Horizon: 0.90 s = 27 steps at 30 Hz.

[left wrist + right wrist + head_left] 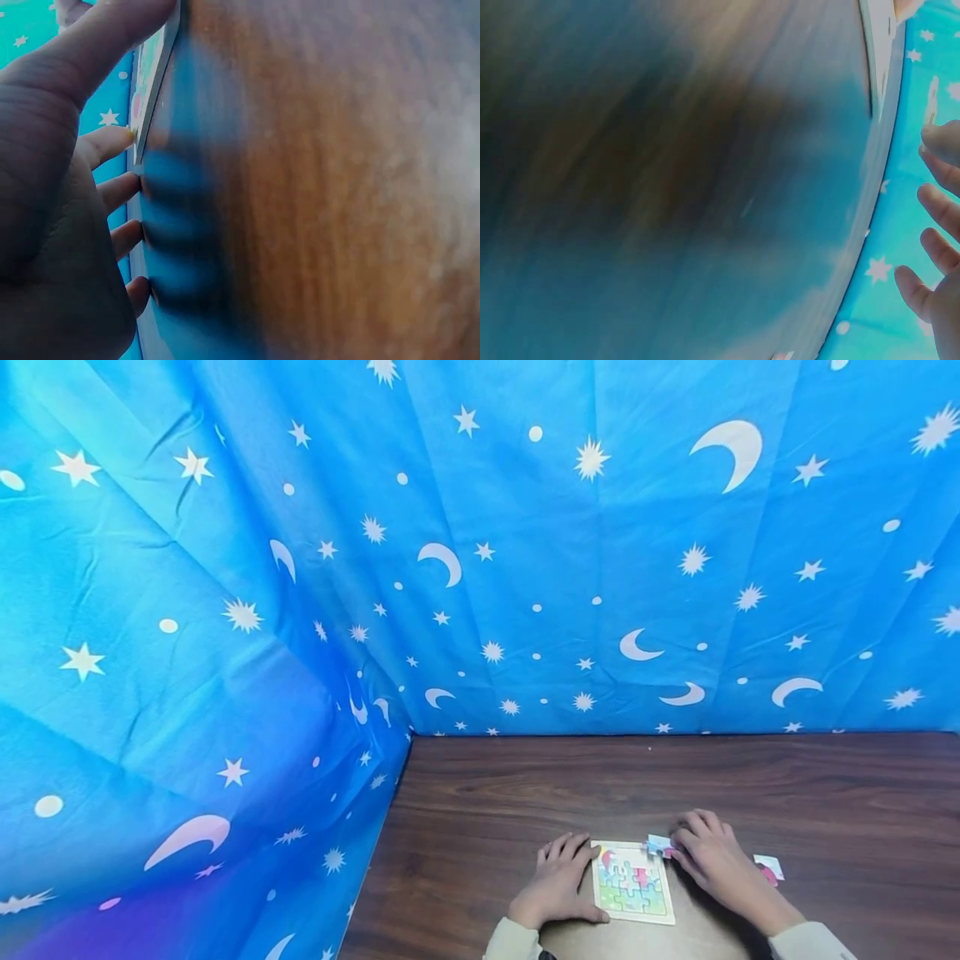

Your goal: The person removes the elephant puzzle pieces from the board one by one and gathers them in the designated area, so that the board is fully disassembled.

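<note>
A square jigsaw puzzle board [633, 919] with a pale rim lies on the table, several colourful pieces fitted in it. My left hand [553, 887] spans its left side: the thumb rests at the near edge, and the index fingertip touches the far left corner. In the left wrist view, the board's edge [156, 94] shows beside that fingertip. Over the board's far right corner, a light blue and pink puzzle piece [659, 845] is pinched in the thumb and fingertips of my right hand [708, 857]. Another puzzle piece [769, 867] lies right of that hand, partly hidden by the wrist.
The brown wood-grain table [480, 810] extends behind and around the board. A blue curtain [540, 568] with white moons and stars hangs along the table's back edge, and more of it hangs on the left.
</note>
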Available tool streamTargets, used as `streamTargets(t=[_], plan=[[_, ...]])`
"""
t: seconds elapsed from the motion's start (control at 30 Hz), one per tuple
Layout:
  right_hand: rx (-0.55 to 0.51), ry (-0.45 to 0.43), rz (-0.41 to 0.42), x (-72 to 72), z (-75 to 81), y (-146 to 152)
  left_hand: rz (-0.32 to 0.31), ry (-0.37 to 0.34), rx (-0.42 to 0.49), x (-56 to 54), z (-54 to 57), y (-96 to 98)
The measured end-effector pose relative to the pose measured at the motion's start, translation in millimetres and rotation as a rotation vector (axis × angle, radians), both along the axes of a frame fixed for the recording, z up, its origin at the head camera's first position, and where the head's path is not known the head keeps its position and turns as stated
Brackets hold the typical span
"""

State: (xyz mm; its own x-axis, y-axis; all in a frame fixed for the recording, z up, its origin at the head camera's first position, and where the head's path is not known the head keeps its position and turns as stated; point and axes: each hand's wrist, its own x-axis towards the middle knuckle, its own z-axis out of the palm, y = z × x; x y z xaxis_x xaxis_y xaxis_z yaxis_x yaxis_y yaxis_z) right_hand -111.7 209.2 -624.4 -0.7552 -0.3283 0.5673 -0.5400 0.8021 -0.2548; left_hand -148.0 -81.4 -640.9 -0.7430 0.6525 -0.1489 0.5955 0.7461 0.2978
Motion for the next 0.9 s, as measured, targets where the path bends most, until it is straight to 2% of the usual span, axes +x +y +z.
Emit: streamTargets(t=[0.2,0.33,0.5,0.77,0.9], plan=[[0.015,-0.057,-0.071,7.1,0.2,19.5,0.0,-0.007,0.009,-1.9,-4.7,-1.0],[0.024,-0.062,-0.094,10.7,-0.6,29.9,-0.009,-0.043,0.019,-3.4,-2.3,-3.8],[0.021,-0.024,-0.091,13.1,-6.1,40.3,-0.012,-0.02,0.021,-0.9,-1.7,-5.0],[0.027,-0.04,-0.121,21.5,-12.9,54.9,-0.005,0.014,0.084,0.6,-10.5,-6.3],[0.019,-0.037,-0.121,23.6,-15.5,59.8,-0.007,0.026,0.097,0.1,-10.7,-6.8]])
